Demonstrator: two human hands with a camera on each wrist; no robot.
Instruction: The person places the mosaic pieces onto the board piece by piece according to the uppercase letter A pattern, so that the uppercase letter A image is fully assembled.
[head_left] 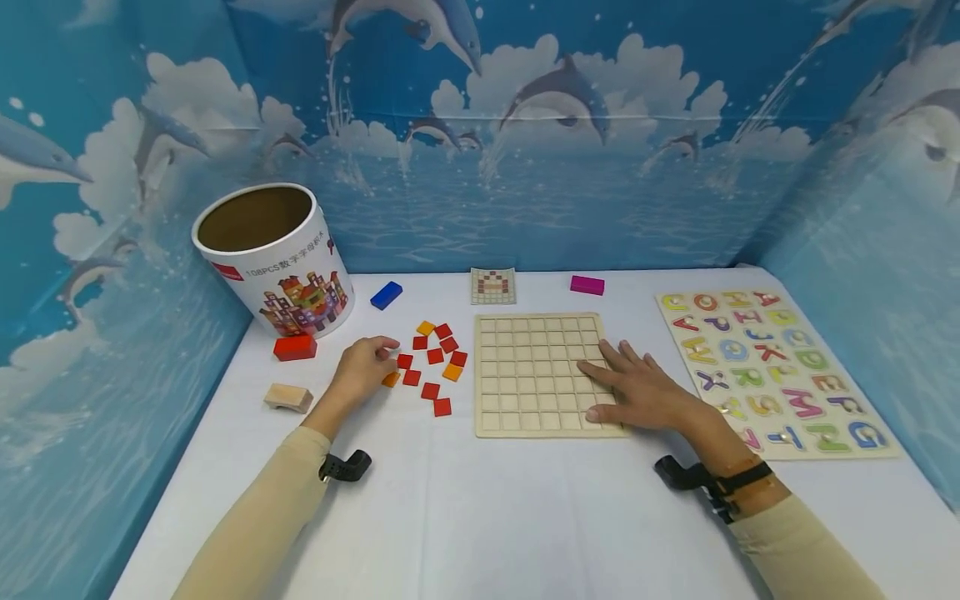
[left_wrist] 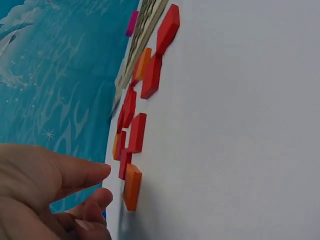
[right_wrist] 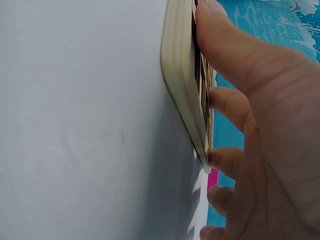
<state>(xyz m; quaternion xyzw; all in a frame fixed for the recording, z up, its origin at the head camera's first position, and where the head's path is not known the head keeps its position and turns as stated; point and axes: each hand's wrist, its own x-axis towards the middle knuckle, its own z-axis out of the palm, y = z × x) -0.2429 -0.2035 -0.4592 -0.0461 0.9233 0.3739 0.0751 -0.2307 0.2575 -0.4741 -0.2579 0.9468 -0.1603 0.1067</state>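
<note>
My left hand (head_left: 363, 368) is at the left side of a loose group of small red tiles (head_left: 412, 377) and orange tiles (head_left: 452, 372). Its fingertips are close to the nearest orange tile (left_wrist: 132, 187), and nothing shows between thumb and fingers in the left wrist view. A square wooden grid board (head_left: 536, 375) with bare cells lies flat on the table, right of the tiles. Spread over the board's right edge, my right hand (head_left: 637, 392) rests its fingertips (right_wrist: 215, 97) on the grid.
A small pixel-pattern card (head_left: 492, 286) lies behind the board. Blue (head_left: 386, 295), magenta (head_left: 587, 285) and red blocks (head_left: 295, 347) and a wooden block (head_left: 288, 397) lie around. A tall printed tub (head_left: 281, 267) stands left, an alphabet puzzle board (head_left: 780, 375) right.
</note>
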